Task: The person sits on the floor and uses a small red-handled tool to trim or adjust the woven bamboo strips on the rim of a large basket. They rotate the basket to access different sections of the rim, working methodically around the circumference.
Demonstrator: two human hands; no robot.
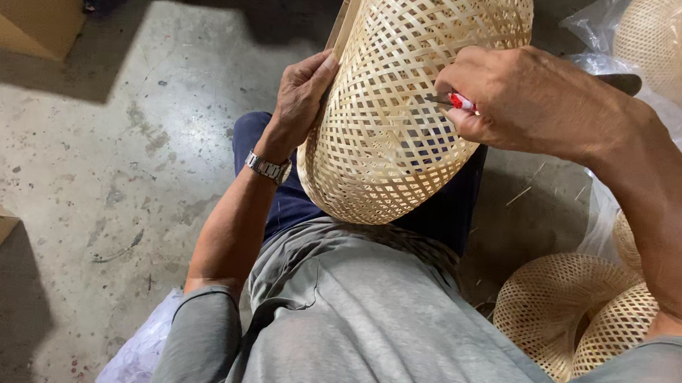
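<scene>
I see grey shirt [365, 319] nearest, woven basket [391, 139] resting on lap above it. Left hand [303, 94] flat against basket's left side, steadying. Right hand [520, 96] clenched on small red-handled tool [458, 102], tip touching weave. More baskets [578, 308] at right.

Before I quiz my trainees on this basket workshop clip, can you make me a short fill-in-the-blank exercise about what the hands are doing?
1. The left hand steadies the woven ____ on the lap.
2. The right hand holds a small tool with a ____ handle against the weave.
3. A metal ____ sits on the left wrist.
4. More baskets lie on the person's ____ side.

Missing words: basket; red; watch; right
</scene>
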